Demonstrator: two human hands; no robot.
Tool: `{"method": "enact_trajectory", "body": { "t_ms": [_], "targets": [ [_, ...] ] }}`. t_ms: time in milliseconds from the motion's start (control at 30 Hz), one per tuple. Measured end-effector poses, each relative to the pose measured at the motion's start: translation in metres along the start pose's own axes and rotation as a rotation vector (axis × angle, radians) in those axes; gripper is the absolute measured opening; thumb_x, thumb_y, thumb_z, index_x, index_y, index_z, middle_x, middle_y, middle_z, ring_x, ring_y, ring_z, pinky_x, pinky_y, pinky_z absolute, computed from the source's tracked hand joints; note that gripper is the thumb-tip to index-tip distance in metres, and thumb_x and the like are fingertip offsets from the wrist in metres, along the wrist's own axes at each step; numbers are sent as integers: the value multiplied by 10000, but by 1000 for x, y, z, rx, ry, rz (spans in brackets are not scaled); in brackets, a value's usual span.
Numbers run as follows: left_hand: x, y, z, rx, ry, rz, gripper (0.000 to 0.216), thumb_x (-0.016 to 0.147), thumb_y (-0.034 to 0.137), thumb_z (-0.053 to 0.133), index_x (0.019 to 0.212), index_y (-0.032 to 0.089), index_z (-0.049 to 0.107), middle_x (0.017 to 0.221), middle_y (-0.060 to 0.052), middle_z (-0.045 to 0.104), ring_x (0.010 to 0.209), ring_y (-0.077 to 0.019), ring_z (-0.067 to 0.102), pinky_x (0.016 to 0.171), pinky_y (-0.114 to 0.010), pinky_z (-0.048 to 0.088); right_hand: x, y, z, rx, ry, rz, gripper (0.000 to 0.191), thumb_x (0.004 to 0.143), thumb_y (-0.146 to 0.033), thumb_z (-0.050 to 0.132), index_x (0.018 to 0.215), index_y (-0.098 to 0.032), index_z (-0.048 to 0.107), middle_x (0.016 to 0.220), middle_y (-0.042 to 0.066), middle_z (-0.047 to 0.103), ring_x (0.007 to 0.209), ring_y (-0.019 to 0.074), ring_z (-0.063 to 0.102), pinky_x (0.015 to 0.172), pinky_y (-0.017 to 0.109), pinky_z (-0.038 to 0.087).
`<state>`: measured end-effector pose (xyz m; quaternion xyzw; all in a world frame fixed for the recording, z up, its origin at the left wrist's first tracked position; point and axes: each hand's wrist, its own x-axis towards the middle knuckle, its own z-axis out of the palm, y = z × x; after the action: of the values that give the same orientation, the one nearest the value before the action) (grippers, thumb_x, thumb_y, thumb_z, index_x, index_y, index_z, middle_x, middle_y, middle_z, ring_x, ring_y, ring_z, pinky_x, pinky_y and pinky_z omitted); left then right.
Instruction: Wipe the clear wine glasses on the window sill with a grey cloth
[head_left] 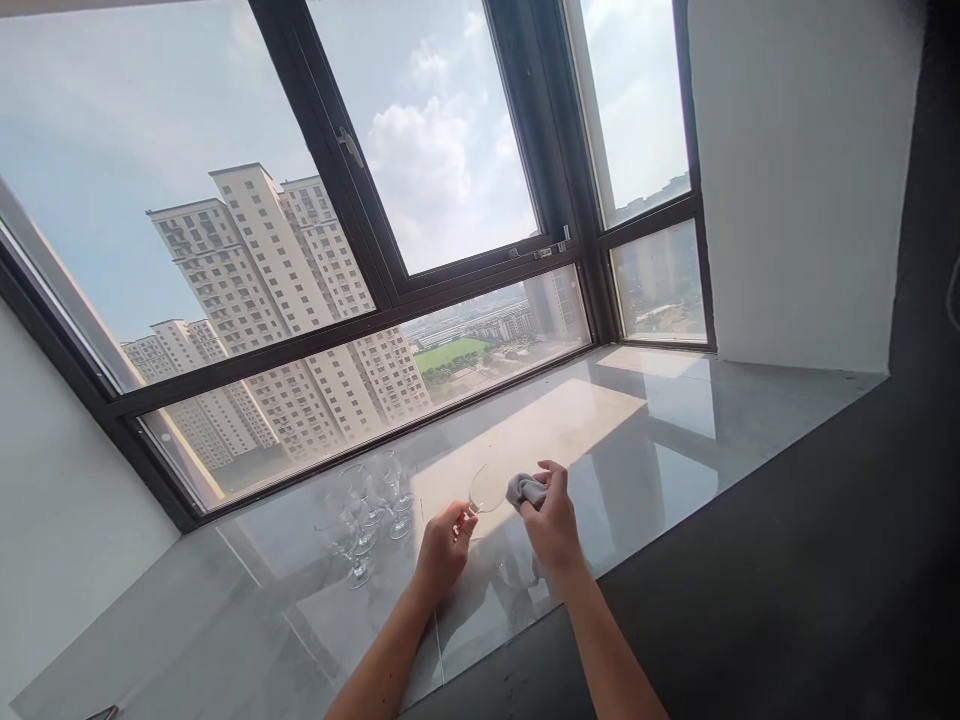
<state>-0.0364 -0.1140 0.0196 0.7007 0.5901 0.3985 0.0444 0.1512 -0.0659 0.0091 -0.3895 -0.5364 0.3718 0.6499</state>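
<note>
Left hand: the left hand (444, 550) is closed around the stem end of a clear wine glass (486, 492), fingers pinched on it; the glass lies nearly sideways in the air, its bowl pointing toward the other hand.
Right hand: the right hand (553, 520) is bunched around a small grey cloth (525, 490), pressing it against the bowl at the rim side.
Where the glass is: held between the two hands, above the glossy stone sill (675, 430) and not touching it, near the sill's front edge.
Neighbours: a cluster of stemmed glasses (367, 515) stands upright on the sill just to the left of the left hand, close together; they are too transparent for me to count.
Contents: the held glass looks empty, with no liquid line to be seen; the standing ones seem empty as well, though the glare makes that hard to confirm.
Risk, breakage: I'd say the thin bowl could crack if the cloth hand squeezes or twists hard against a grip on the stem alone.
Risk, drop: a slip from that pinch would land the glass on hard stone.
Risk, knock: a left elbow or wrist swinging outward could topple the tightly packed cluster.
Backdrop: the window (420, 290) behind throws strong light and reflections across the sill.
</note>
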Motion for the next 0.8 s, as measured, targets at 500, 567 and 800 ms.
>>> {"method": "enact_trajectory", "body": {
  "t_ms": [500,567,800],
  "targets": [
    [-1,2,5,-218,-101,-92,369,952,475,444,793,181,599,636,5,577,605,-140,533,628,-267,426,-12,-27,16,352,-92,51,578,782,-249,576,1310,-230,344,1011,40,549,818,168,593,740,331,518],
    [-1,1,4,-164,-114,-76,335,954,432,449,797,184,610,640,8,563,609,-137,523,600,-253,406,-7,-27,8,297,-38,9,575,788,-255,586,1313,-230,354,1022,46,548,839,172,589,758,340,515],
    [-3,6,1,7,-91,101,224,930,283,480,933,215,693,837,-45,647,816,-176,577,749,-288,455,10,-23,-23,9,65,-50,556,775,-252,560,1304,-219,394,997,48,557,819,185,588,711,311,494]
  ]
}}
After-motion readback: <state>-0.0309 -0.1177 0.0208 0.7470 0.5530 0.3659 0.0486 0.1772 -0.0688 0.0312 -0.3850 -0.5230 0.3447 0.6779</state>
